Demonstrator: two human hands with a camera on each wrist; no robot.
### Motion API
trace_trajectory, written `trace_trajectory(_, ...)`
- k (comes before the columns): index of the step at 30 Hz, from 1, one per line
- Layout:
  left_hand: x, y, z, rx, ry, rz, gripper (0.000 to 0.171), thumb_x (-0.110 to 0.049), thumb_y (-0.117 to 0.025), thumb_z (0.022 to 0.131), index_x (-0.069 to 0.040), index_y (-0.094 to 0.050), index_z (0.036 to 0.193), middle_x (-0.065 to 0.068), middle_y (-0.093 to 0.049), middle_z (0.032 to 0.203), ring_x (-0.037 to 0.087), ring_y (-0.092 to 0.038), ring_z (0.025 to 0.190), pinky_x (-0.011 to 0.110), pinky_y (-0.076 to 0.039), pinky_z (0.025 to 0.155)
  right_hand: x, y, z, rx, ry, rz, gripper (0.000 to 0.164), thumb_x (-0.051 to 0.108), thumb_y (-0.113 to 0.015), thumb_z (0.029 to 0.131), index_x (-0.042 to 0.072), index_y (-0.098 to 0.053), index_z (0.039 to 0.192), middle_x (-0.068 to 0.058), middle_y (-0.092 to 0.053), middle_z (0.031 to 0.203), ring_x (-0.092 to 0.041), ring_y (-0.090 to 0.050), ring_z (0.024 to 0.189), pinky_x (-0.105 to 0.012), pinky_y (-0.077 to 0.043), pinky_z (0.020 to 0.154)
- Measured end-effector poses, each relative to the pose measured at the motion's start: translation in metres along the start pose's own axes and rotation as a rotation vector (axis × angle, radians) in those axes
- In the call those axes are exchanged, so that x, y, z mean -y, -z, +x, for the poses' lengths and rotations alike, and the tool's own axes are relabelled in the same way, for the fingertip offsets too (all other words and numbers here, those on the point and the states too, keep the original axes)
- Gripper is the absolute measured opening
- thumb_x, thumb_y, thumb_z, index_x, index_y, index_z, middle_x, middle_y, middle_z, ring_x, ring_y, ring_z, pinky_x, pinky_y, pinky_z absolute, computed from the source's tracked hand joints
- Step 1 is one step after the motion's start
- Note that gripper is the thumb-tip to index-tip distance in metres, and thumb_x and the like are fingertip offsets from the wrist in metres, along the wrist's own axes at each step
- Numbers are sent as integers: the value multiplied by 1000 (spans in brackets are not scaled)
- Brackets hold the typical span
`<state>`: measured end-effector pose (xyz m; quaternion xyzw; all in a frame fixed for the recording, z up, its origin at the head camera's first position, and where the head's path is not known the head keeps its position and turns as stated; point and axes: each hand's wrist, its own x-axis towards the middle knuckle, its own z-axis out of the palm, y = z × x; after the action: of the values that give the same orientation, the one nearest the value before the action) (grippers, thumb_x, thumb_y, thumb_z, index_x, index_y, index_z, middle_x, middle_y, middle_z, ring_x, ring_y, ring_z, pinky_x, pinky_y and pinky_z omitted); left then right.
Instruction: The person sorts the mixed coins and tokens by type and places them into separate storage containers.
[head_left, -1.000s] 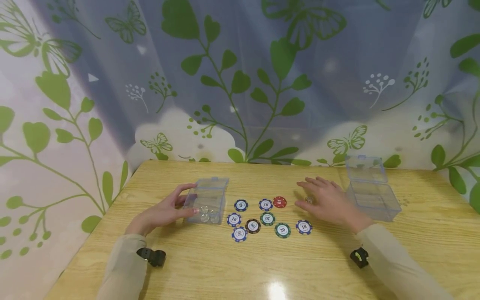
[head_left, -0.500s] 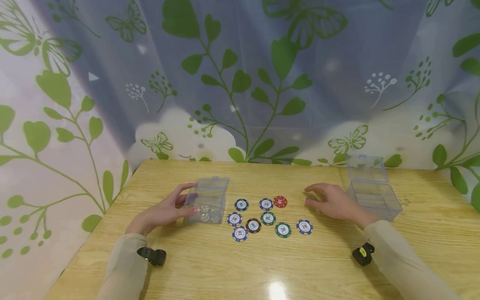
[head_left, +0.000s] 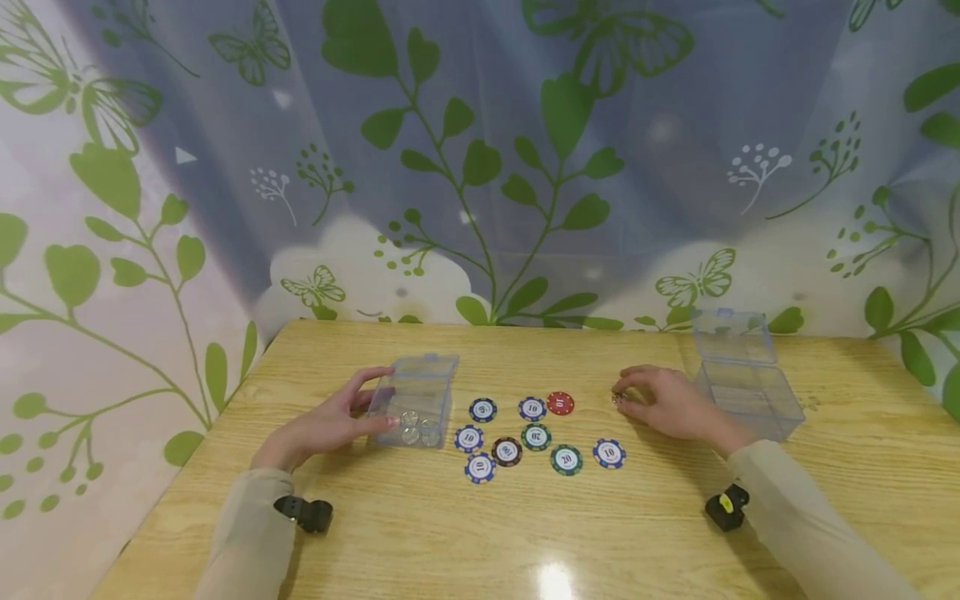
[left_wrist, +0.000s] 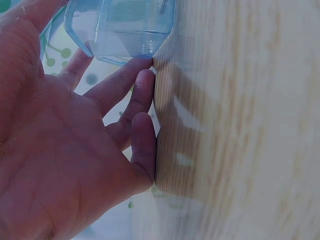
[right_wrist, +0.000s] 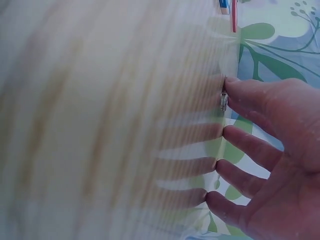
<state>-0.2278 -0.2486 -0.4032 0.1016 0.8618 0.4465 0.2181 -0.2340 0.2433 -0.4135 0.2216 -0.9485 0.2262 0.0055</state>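
Observation:
My left hand [head_left: 341, 410] grips the left side of a small clear plastic box [head_left: 433, 387], thumb on its near side and fingers behind it. Several silver coins [head_left: 410, 435] lie inside this box, whose lid stands open. At the right, my right hand [head_left: 663, 402] has its thumb and index fingertip on silver coins [head_left: 617, 399] at the table surface. In the right wrist view a coin [right_wrist: 224, 101] shows edge-on between thumb and index finger, and the other fingertips [right_wrist: 212, 196] rest on the table.
Several poker chips, among them a red chip [head_left: 560, 403], a black chip [head_left: 507, 452] and a green chip [head_left: 566, 460], lie flat between the hands. A second clear box [head_left: 757, 404] with raised lid stands behind the right hand. A patterned curtain [head_left: 480, 167] hangs past the table's [head_left: 420, 533] back edge.
My right hand, spread over the coins a second ago, has drawn slightly right and its thumb and index finger have closed on them. The left hand and its box have stayed put.

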Motion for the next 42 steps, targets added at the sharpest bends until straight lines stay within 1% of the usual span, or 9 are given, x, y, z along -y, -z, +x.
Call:
trace_trajectory(10, 1, 0, 0, 8, 7, -8, 88, -48, -72, 94, -36, -17, 161, 19, -22, 169, 44, -20, 157, 67, -36, 111, 1, 1, 2, -1, -26, -19, 18, 20, -74, 94, 12, -77, 111, -26, -63, 137, -53, -55, 128, -69, -40, 106)
trace_trajectory(16, 2, 1, 0, 15, 1, -3, 88, -48, -72, 94, -37, -16, 161, 18, -23, 170, 43, -19, 157, 68, -36, 111, 4, 1, 6, -9, -42, -45, 12, 19, -77, 92, 13, -76, 102, -27, -64, 134, -52, -58, 125, -67, -43, 104)
trace_trajectory(18, 2, 2, 0, 15, 2, -7, 89, -48, -72, 94, -37, -16, 162, 17, -23, 170, 43, -19, 157, 68, -36, 112, 4, 1, 9, -3, -45, -57, 10, 18, -78, 91, 13, -75, 99, -26, -65, 132, -50, -60, 122, -64, -46, 102)
trace_trajectory(21, 2, 1, 0, 14, 1, -13, 89, -47, -72, 94, -36, -16, 162, 18, -23, 170, 43, -20, 157, 68, -35, 112, 5, 1, 12, 12, -44, -76, 8, 17, -79, 90, 12, -73, 94, -22, -68, 125, -44, -65, 114, -59, -50, 97)
trace_trajectory(25, 2, 1, 0, 9, 0, -22, 88, -46, -73, 94, -35, -17, 161, 19, -23, 169, 43, -21, 157, 67, -34, 114, 5, 2, 14, 26, -46, -92, 10, 16, -79, 89, 10, -72, 93, -17, -70, 115, -40, -66, 108, -57, -51, 95)
trace_trajectory(29, 2, 1, 0, 8, 3, -16, 88, -46, -72, 94, -35, -17, 161, 20, -23, 169, 44, -22, 156, 67, -35, 112, 5, 4, 13, 28, -66, -85, 14, 17, -80, 88, 7, -72, 95, -19, -69, 115, -43, -64, 111, -60, -49, 97)
trace_trajectory(35, 3, 1, 1, 7, 3, -12, 89, -47, -73, 94, -35, -17, 162, 20, -23, 169, 44, -21, 156, 68, -34, 113, 7, 6, 12, 31, -87, -80, 13, 18, -81, 87, 9, -72, 89, -25, -66, 122, -47, -61, 118, -61, -47, 99)
trace_trajectory(42, 4, 1, 1, 7, -8, -10, 89, -46, -73, 94, -34, -17, 162, 20, -23, 169, 44, -20, 157, 68, -32, 115, 8, 8, 14, 76, -87, -80, 12, 17, -80, 89, 10, -70, 87, -28, -62, 126, -51, -54, 123, -64, -43, 104)
